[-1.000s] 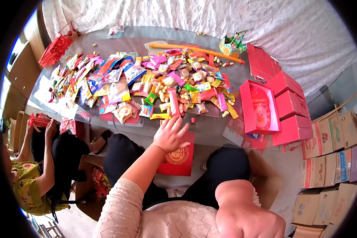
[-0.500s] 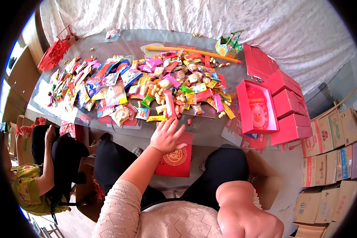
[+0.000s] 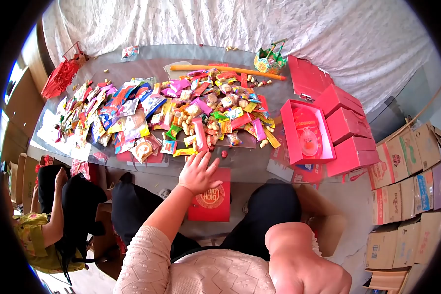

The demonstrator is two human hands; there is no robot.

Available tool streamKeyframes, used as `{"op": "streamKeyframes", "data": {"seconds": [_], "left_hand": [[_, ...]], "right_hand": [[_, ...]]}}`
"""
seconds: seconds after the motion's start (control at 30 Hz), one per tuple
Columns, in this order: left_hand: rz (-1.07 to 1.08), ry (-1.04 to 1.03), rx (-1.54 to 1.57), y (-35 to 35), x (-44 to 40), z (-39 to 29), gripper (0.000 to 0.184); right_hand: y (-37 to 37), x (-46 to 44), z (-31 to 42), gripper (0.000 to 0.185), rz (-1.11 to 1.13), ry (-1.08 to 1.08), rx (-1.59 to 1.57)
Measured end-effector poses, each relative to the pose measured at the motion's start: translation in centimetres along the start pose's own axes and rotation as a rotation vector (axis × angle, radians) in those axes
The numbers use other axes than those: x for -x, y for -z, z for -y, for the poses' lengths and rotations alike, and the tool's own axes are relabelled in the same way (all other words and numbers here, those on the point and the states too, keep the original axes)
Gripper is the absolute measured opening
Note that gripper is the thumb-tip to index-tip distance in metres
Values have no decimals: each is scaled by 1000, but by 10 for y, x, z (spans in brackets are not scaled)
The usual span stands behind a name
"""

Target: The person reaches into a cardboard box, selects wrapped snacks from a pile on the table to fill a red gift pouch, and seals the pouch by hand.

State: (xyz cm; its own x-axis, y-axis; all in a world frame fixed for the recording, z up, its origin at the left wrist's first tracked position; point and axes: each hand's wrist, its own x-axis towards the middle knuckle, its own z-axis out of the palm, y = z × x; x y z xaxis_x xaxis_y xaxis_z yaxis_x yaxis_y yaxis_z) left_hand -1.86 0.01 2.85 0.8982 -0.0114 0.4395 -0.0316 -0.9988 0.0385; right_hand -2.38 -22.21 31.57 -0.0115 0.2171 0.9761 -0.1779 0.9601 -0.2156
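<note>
You have colourful wrapped snacks (image 3: pixel 153 103) and unshelled peanuts (image 3: pixel 185 120) heaped loosely across the upper left and centre, a pink-wrapped bar (image 3: pixel 200 134) lying near-vertical.

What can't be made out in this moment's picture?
All head view:
Right hand: fingertips hidden by the hand itself and bottom edge.
Left hand: any contact with the pink packet hidden by fingertips.
Candies: most print too small.
Stacked boxes: contents hidden by their walls.
Seated person: head lost in dark lens border.

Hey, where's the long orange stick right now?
In the head view, the orange stick lies upper centre along the far edge of the sweets pile, its right end just below the green basket.
</note>
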Motion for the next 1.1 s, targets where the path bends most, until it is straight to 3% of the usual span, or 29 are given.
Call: {"op": "streamKeyframes", "data": {"seconds": [0.33, 0.57, 0.7, 0.77, 0.87, 0.97, 1.1], "left_hand": [[2, -2, 5, 2, -2, 0, 76], [20, -6, 25, 0, -1, 1, 72], [5, -73, -119, -24, 8, 12, 61], [80, -14, -42, -18, 7, 7, 59], [145, -7, -107, -24, 8, 8, 60], [58, -10, -89, -19, 7, 7, 55], [4, -16, -54, -11, 5, 6, 60]], "right_hand": [[-1, 1, 1, 61, -19, 24, 18], [48, 11, -29, 58, 215, 31, 46], [79, 59, -53, 46, 104, -543, 554], [93, 98, -75, 42, 174, -964, 686], [96, 175, -108, 49, 333, -1018, 888], [85, 216, -125, 55, 462, -872, 1150], [74, 220, -128, 59, 505, -960, 1169]]}}
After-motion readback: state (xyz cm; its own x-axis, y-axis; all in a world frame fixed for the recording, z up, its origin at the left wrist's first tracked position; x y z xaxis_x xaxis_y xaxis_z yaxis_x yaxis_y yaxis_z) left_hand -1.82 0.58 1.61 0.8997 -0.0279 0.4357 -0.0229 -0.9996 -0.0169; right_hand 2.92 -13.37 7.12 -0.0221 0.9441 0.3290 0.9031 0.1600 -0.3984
